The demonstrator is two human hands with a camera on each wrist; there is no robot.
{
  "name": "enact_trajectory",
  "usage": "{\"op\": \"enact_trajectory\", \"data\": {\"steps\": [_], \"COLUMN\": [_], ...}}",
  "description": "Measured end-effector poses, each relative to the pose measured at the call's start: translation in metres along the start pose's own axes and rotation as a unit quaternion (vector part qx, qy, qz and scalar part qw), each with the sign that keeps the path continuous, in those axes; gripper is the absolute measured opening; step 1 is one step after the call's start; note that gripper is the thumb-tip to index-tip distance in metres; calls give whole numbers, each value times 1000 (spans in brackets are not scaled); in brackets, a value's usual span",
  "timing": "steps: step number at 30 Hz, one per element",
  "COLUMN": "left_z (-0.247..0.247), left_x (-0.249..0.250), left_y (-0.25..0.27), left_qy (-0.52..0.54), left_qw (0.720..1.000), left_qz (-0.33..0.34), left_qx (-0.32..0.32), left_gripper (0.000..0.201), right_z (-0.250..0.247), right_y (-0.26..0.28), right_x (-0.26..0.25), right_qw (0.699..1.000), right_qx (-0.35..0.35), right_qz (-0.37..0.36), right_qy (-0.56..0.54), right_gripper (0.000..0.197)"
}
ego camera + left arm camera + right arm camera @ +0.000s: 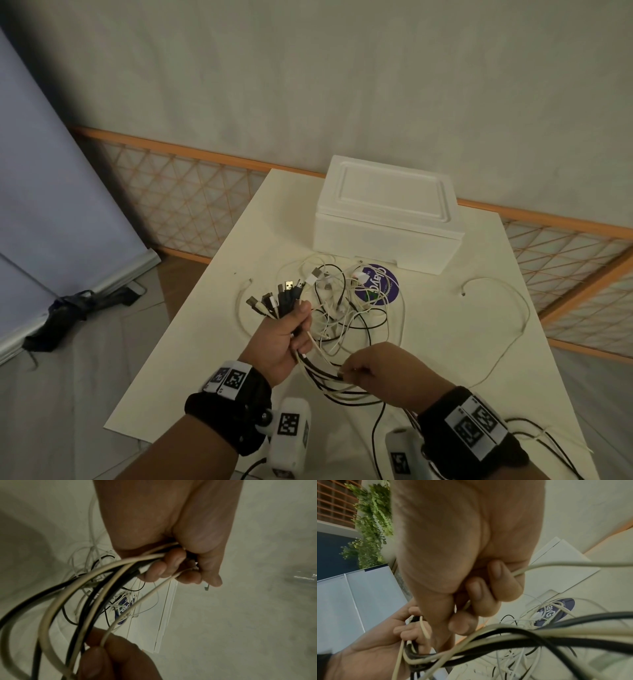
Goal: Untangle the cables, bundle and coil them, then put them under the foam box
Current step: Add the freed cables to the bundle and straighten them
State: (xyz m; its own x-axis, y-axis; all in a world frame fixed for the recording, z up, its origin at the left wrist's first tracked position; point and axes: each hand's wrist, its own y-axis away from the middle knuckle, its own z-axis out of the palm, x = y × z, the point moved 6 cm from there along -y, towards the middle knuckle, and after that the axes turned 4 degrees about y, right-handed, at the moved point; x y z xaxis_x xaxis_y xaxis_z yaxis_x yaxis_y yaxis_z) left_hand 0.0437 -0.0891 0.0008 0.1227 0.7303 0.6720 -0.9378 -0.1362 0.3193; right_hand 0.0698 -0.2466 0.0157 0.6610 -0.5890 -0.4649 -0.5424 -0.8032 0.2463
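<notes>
Dim room, white table (445, 342), foam box (383, 212) at far end. Left hand (287, 335) clenched round gathered plug ends of cables (346, 308); right hand (376, 366) pinching one white strand. Ends collected, probably; tangle beside box unsorted, no coil, nothing under box. Stray white cable (507, 308) apart. Near loops cut off below.

White table (445, 359) carries a round purple sticker (383, 284) with white lettering; orange lattice fence (191, 202) behind table; pale blue roll-up screen (44, 205) left of table, dark bundle (65, 311) on floor at its base; leafy plant (371, 520) beyond screen.
</notes>
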Motion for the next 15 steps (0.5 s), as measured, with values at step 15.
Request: {"op": "enact_trajectory", "data": {"steps": [15], "left_z": [-23], "left_x": [-1], "left_y": [-2], "left_qy": [68], "left_qw": [993], "left_qz": [-23], "left_qx": [93], "left_gripper": [52], "right_z": [7], "right_y": [-7], "right_x": [-6], "right_qw": [998], "right_qx": [28], "right_qz": [15], "right_qy": [50], "right_gripper": [28]}}
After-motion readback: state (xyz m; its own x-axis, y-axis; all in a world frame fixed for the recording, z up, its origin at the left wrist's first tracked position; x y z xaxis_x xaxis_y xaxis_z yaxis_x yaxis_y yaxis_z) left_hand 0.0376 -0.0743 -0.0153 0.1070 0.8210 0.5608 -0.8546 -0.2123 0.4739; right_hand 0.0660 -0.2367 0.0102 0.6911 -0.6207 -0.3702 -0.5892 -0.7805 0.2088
